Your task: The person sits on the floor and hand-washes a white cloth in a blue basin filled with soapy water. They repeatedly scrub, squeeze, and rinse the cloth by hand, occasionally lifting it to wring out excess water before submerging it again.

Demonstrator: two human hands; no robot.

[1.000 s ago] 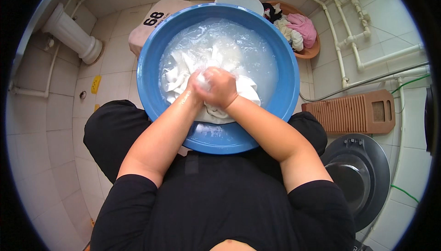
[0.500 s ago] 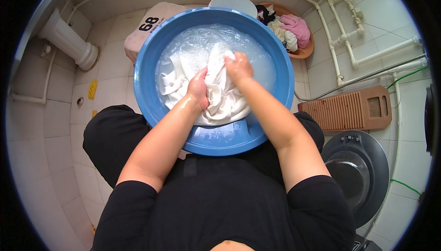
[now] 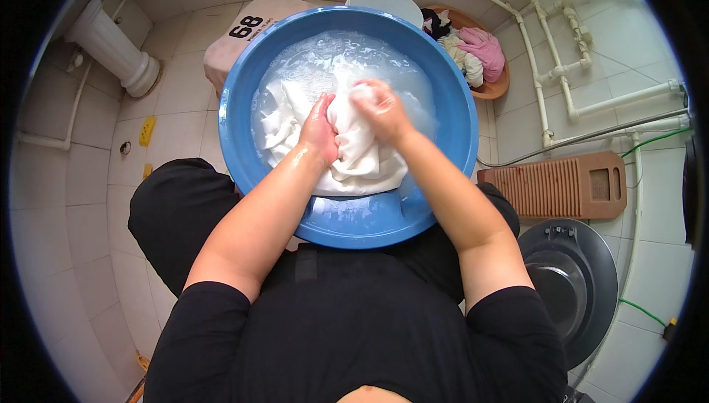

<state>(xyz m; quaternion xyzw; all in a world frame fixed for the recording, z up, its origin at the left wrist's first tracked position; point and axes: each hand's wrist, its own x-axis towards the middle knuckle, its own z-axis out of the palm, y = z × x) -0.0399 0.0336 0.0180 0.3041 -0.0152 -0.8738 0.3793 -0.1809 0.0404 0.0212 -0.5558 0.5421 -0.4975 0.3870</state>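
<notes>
In front of me stands a large blue basin (image 3: pixel 236 122) of cloudy, sudsy water. A soaked white cloth (image 3: pixel 362 163) lies bunched in it, partly under the surface and partly heaped against the near side. My left hand (image 3: pixel 320 133) grips a raised fold of this cloth, its thumb pointing up along the fabric. Just to the right, my right hand (image 3: pixel 382 111) is curled closed on the same cloth near the top of the fold, slightly smeared by motion. Both hands are wet, and parts of their fingers are hidden by fabric.
A brown ribbed washboard (image 3: pixel 543 185) and a dark basin (image 3: pixel 605 285) lie to the right. Behind the blue basin are a pale covered seat (image 3: pixel 221 67), a round white lid or bucket (image 3: pixel 388 6) and an orange-brown tub (image 3: pixel 498 91) of clothes. White pipes (image 3: pixel 543 93) line the wall.
My right hand has shifted slightly on the cloth, lower and with a turned wrist. The fold between my hands is bunched differently. The whole view has moved a little.
</notes>
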